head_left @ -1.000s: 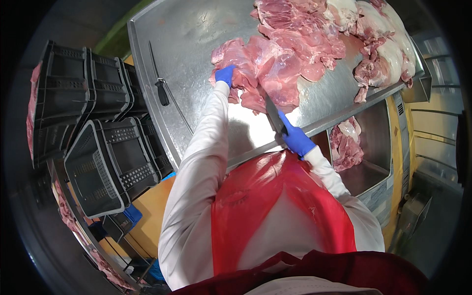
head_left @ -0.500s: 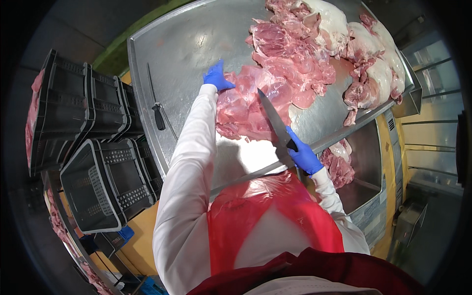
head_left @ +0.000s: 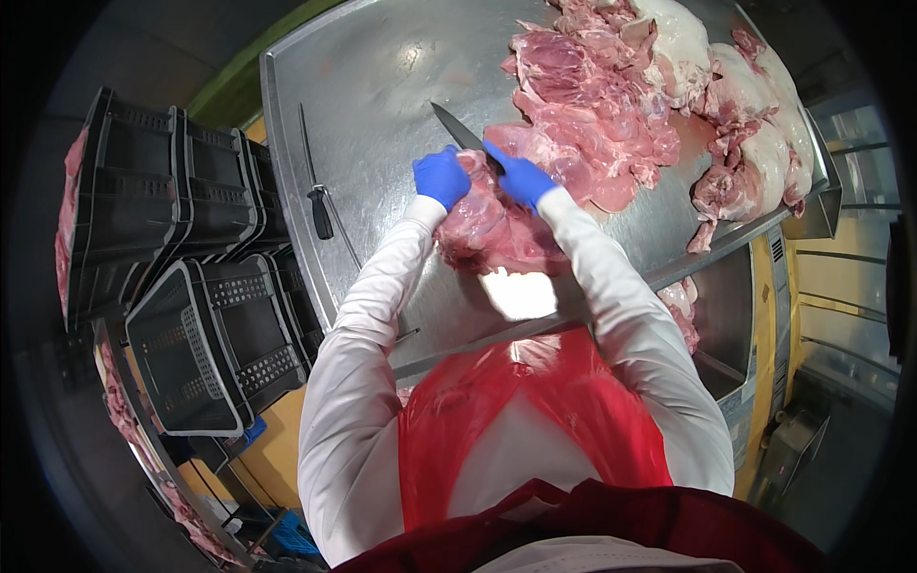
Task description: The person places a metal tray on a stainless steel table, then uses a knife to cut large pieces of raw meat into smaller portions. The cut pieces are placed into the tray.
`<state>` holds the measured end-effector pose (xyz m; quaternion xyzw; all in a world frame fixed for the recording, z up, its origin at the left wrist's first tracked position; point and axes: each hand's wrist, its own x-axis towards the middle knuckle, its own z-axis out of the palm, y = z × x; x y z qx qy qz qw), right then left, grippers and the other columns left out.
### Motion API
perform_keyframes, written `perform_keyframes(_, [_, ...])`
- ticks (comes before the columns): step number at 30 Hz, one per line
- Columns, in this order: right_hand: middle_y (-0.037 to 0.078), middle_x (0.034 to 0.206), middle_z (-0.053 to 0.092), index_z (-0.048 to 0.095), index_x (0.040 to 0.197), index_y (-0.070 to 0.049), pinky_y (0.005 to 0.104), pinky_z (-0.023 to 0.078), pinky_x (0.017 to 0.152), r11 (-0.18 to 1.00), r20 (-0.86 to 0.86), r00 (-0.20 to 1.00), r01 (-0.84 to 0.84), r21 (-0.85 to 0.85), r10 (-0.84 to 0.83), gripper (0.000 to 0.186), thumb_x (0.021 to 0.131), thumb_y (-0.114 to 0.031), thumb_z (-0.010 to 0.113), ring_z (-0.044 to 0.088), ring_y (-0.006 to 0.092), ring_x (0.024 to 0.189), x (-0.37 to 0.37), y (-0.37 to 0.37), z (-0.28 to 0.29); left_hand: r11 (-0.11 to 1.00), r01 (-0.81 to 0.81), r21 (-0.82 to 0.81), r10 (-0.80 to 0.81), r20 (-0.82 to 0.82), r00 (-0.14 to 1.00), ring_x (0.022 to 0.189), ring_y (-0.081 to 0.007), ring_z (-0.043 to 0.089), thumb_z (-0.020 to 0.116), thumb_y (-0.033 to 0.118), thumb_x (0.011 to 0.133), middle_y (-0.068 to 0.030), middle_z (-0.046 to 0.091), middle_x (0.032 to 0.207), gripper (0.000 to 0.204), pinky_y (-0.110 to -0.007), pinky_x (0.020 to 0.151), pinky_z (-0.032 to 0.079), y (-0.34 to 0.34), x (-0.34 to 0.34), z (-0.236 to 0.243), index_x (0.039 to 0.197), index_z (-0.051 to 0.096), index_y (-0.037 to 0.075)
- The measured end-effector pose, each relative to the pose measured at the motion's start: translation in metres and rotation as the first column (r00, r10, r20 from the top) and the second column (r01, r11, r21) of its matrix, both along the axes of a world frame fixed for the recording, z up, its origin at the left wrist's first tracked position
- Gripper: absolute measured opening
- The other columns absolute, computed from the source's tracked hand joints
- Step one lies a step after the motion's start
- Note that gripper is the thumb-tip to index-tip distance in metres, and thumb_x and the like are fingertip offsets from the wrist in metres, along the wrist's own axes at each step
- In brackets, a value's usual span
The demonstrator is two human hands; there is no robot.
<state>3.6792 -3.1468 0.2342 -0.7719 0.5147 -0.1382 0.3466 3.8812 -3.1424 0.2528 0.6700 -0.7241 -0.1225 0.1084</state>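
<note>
One head view: left fisheye of a side-by-side head-worn pair, aimed steeply down past the red apron (head_left: 449, 411) at the hands (head_left: 442, 178) and steel tabletop (head_left: 373, 124). Fairly close, very wide. Upright, unmirrored; sleeves (head_left: 358, 325) rise from the lower edge, straight edges bow toward the dark rim.

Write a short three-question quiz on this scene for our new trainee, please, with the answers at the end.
1. Multiple choice: what does the right hand hold?
A) a crate
B) a knife
C) a cloth

2. True or false: the left hand touches the piece of meat that lies between the two forearms.

3. Fill in the blank: in the picture, the black-handled tool lies on the metal table to the ____ of the left hand.

Key: 1. B; 2. true; 3. left.
</note>
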Motion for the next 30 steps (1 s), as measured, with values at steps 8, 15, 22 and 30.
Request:
perform_keyframes(8, [0.022,0.095,0.067,0.025,0.153,-0.027,0.0392,0.053,0.073,0.979,0.118,0.987,-0.131,0.158,0.113,0.07,0.092,-0.005,0.05,0.068,0.0295,0.078,-0.072,0.091,0.062,0.938,0.03,-0.346,-0.045,-0.038,0.998,0.072,-0.0342,0.066,0.066,0.021,0.078,-0.0128,0.069,0.077,0.023,-0.045,0.076,0.043,0.031,0.006,0.028,0.099,0.063,0.015])
perform_keyframes(15, [0.01,0.091,0.065,0.027,0.154,-0.023,0.0308,0.051,0.065,0.866,0.058,0.995,-0.097,0.49,0.079,0.075,0.088,-0.003,0.056,0.058,0.0158,0.066,-0.172,0.213,0.129,0.943,-0.297,-0.151,0.21,-0.425,0.88,0.079,-0.0361,0.067,0.068,0.027,0.08,-0.0127,0.069,0.082,0.022,-0.046,0.073,0.047,0.073,0.032,0.044,0.095,0.06,0.013])
perform_keyframes(22, [0.003,0.082,0.058,0.029,0.153,-0.031,0.025,0.042,0.047,0.858,0.15,0.902,0.317,0.403,-0.404,0.077,0.087,0.002,0.052,0.044,0.007,0.053,-0.147,0.235,0.138,0.948,-0.271,0.17,0.251,0.131,0.959,0.096,-0.0365,0.067,0.066,0.028,0.084,-0.0196,0.068,0.099,0.029,-0.047,0.081,0.052,0.078,0.061,-0.015,0.101,0.063,0.005])
perform_keyframes(30, [0.023,0.097,0.063,0.026,0.154,-0.024,0.036,0.05,0.076,0.928,0.069,0.948,0.287,0.239,-0.311,0.077,0.086,0.001,0.052,0.063,0.0271,0.082,-0.133,0.234,0.11,0.89,0.132,0.436,-0.086,-0.123,0.989,0.112,-0.0373,0.062,0.082,0.051,0.061,-0.0229,0.063,0.123,0.076,-0.039,0.098,0.048,-0.026,0.014,-0.029,0.119,0.066,0.004])
